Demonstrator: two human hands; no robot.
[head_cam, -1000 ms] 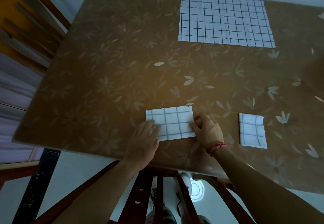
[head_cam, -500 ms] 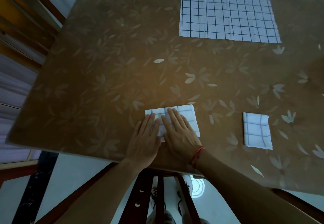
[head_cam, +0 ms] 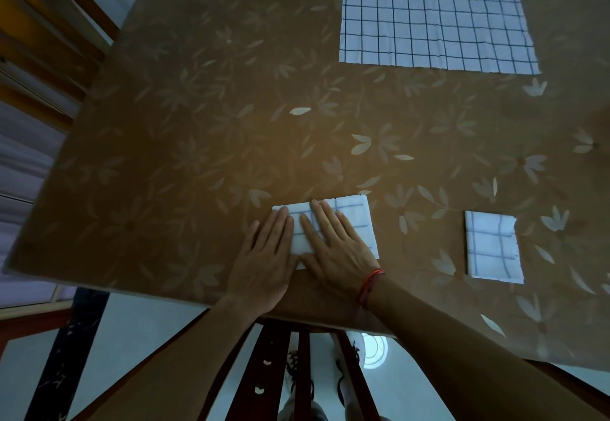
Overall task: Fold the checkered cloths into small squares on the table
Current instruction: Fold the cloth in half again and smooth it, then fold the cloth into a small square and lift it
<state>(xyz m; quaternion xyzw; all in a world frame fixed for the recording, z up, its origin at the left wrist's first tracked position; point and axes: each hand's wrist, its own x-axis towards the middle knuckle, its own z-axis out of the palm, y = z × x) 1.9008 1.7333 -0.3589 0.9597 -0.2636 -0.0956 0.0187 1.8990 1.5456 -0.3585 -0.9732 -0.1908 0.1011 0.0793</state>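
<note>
Your right hand (head_cam: pixel 336 249) has slid off the cloth's right edge since a second ago and now lies flat on top, beside your left hand (head_cam: pixel 264 262). Both grips are released, fingers straight and close together, pressing the half-folded cloth (head_cam: pixel 355 219), a soft white rectangle with thin dark grid lines, at 6 o'clock on the glossy brown leaf-patterned worktop (head_cam: pixel 198 156). A finished small square (head_cam: pixel 493 245) lies at 4 o'clock. An unfolded, creased cloth (head_cam: pixel 435 18) lies flat at 1 o'clock.

One spread cloth (head_cam: pixel 435 18) far, folded cloth (head_cam: pixel 358 217) and folded square (head_cam: pixel 493 245) near.
</note>
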